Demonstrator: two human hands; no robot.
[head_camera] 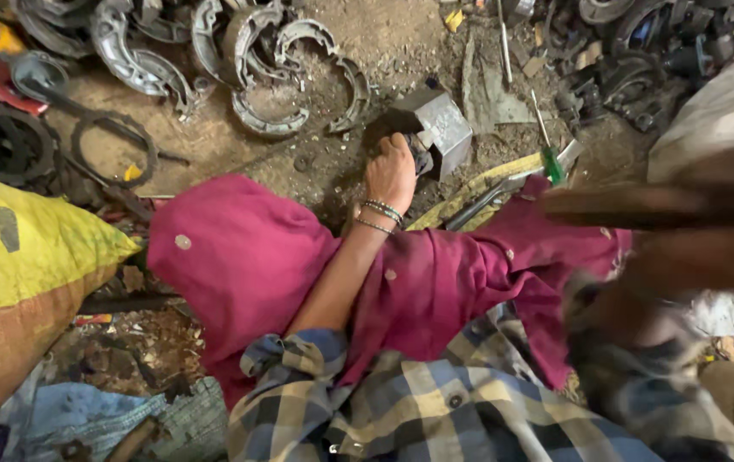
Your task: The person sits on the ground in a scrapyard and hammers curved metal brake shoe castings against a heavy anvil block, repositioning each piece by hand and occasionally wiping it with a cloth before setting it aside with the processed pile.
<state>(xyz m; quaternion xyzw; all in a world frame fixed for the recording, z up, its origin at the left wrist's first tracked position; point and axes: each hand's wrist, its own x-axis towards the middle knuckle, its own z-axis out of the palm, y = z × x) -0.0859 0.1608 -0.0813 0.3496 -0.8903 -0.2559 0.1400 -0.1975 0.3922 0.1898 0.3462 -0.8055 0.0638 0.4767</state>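
Head view, looking down past a checked shirt and magenta cloth over the knees (247, 257). Left hand (391, 175), bangles at the wrist, stretched forward and down to the dirt floor, fingers curled around a dark small part (419, 158) and pressed against the grey square metal block (439, 124) just beyond the knuckles; grip closed, though what exactly sits inside it too dark to tell. Right hand (692, 222) raised close to the lens, blurred brown, held well apart from the block; how far open, cannot tell. Between the two hands, a green-handled screwdriver (548, 154) and a long flat metal tool (491, 198) on the ground. Beyond the left hand, curved grey brake shoes (273, 77). Left of it, a yellow woven sack (24, 274).
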